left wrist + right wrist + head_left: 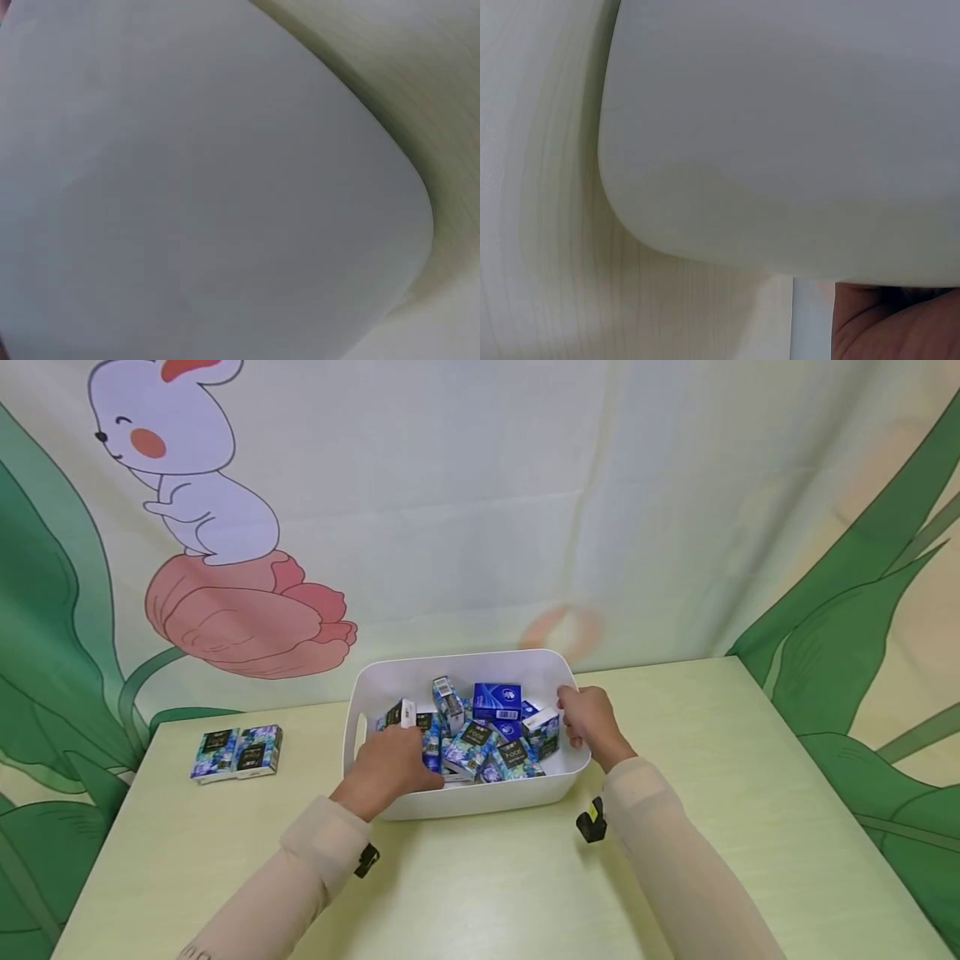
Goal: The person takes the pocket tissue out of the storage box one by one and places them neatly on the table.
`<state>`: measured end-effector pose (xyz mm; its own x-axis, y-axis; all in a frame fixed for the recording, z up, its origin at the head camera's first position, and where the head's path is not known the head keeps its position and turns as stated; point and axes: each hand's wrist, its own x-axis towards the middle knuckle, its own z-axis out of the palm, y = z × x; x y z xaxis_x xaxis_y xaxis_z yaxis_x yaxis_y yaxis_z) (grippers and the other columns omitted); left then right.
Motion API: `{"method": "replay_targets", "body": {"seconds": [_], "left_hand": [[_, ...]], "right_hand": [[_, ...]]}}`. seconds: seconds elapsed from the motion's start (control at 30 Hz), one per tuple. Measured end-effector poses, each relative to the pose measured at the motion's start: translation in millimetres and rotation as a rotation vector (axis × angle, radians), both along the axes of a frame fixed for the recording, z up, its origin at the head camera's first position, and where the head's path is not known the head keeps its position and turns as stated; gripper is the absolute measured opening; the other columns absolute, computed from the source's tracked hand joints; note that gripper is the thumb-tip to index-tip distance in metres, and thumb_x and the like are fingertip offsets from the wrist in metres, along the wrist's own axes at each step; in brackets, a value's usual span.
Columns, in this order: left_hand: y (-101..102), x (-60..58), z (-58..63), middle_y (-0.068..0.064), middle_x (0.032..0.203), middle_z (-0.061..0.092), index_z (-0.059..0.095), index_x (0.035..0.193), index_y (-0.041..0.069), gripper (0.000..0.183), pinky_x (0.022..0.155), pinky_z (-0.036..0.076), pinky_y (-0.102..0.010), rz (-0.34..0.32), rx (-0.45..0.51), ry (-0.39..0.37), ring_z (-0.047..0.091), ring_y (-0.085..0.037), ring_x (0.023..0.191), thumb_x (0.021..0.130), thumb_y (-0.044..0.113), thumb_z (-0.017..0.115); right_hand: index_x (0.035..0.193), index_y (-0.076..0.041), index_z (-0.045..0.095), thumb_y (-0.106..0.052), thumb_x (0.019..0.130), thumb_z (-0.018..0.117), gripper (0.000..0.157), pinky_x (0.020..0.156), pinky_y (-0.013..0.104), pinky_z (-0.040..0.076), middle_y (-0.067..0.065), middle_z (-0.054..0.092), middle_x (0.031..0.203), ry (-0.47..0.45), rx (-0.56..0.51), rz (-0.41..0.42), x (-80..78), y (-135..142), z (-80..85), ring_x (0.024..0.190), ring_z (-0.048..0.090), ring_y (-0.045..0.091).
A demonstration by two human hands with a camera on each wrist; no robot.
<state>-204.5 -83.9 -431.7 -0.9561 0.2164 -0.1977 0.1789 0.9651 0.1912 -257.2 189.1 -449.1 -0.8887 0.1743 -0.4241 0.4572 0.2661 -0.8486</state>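
A white plastic basket (480, 797) stands against the back of the table, holding several small blue, floral-patterned tissue packs (474, 737). Over its left end, my left hand (390, 764) reaches down among the packs, thumb spread to the right along the front side; its fingertips are hidden. One pack (408, 713) stands tilted just beyond those fingers. At the opposite end, my right hand (592, 718) grips the basket's right rim with curled fingers. In the wrist views the basket's outer wall (225, 187) fills most of the picture, and part of the right hand (892, 326) shows beside it.
Two matching tissue packs (236, 752) lie side by side on the table's left. The pale green wood-grain table (480, 893) meets a printed curtain (450, 527) right behind the basket, with a rabbit and leaves on it.
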Motion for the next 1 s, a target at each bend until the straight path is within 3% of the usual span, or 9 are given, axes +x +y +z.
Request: {"method": "replay_targets", "body": {"seconds": [0.13, 0.43, 0.7, 0.87, 1.0], "left_hand": [[-2.3, 2.7, 5.6, -0.012, 0.086, 0.061, 0.059, 0.112, -0.003, 0.062, 0.068, 0.055, -0.043, 0.055, 0.107, 0.025, 0.060, -0.026, 0.073, 0.076, 0.041, 0.084], [-12.1, 15.4, 32.6, -0.023, 0.121, 0.054, 0.056, 0.138, 0.003, 0.068, 0.085, 0.049, -0.051, 0.061, 0.274, 0.232, 0.054, -0.037, 0.101, 0.080, 0.033, 0.073], [-33.5, 21.2, 48.4, -0.023, 0.121, 0.057, 0.060, 0.134, -0.002, 0.065, 0.080, 0.055, -0.053, 0.127, 0.396, 0.389, 0.056, -0.039, 0.103, 0.080, 0.032, 0.074], [-56.2, 19.3, 55.7, -0.023, 0.116, 0.058, 0.061, 0.133, -0.003, 0.066, 0.075, 0.056, -0.053, 0.199, 0.383, 0.412, 0.058, -0.041, 0.098, 0.082, 0.036, 0.076], [-78.7, 14.6, 54.9, -0.025, 0.120, 0.058, 0.059, 0.135, -0.004, 0.067, 0.081, 0.053, -0.058, 0.257, 0.364, 0.424, 0.056, -0.044, 0.103, 0.084, 0.036, 0.076]], "right_hand": [[0.096, -0.002, 0.058, -0.026, 0.101, 0.045, 0.028, 0.043, 0.025, 0.034, 0.001, 0.041, 0.061, -0.002, -0.001, 0.001, 0.4, -0.5, 0.3, 0.045, 0.034, 0.012], [0.092, -0.002, 0.058, -0.024, 0.099, 0.045, 0.026, 0.041, 0.025, 0.034, 0.001, 0.042, 0.059, 0.007, 0.004, 0.008, 0.0, 0.6, 0.5, 0.043, 0.034, 0.011], [0.093, -0.002, 0.058, -0.024, 0.099, 0.045, 0.027, 0.042, 0.025, 0.034, 0.001, 0.042, 0.060, 0.000, 0.002, 0.012, -0.4, 2.5, 0.3, 0.044, 0.034, 0.011], [0.093, -0.002, 0.058, -0.024, 0.099, 0.045, 0.026, 0.042, 0.025, 0.034, 0.001, 0.041, 0.059, 0.000, 0.001, 0.013, -0.2, 2.5, 0.7, 0.044, 0.034, 0.011], [0.094, -0.002, 0.058, -0.024, 0.099, 0.045, 0.026, 0.042, 0.025, 0.034, 0.001, 0.041, 0.059, -0.001, -0.001, 0.010, -0.5, 1.3, -0.1, 0.044, 0.034, 0.011]]}}
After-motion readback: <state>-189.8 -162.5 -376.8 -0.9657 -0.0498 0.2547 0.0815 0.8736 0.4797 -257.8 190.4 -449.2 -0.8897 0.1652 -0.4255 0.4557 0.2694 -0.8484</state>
